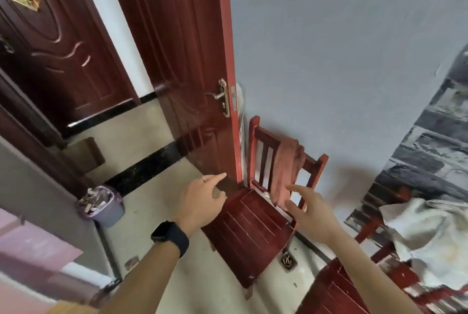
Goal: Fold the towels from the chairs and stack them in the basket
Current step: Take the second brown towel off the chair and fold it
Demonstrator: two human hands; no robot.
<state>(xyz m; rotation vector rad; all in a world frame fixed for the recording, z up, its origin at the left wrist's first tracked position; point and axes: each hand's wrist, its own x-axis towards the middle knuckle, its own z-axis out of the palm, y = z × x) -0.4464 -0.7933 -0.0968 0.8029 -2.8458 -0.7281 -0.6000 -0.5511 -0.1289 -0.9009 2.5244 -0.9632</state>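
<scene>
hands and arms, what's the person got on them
No sleeves in view. The left hand has a thin ring on one finger, and its wrist carries a black smartwatch with a rectangular face and dark band. The right hand wears nothing visible.

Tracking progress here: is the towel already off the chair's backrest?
No, the pink towel hangs draped over the backrest of the red chair, with the right hand reaching toward it.

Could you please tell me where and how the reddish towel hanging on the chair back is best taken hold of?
Probably pinch the towel at its fold over the chair's top rail, coming from the front and above with the nearer right hand. It hangs draped over that rail, long end toward the seat, so lifting upward should free it.
</scene>
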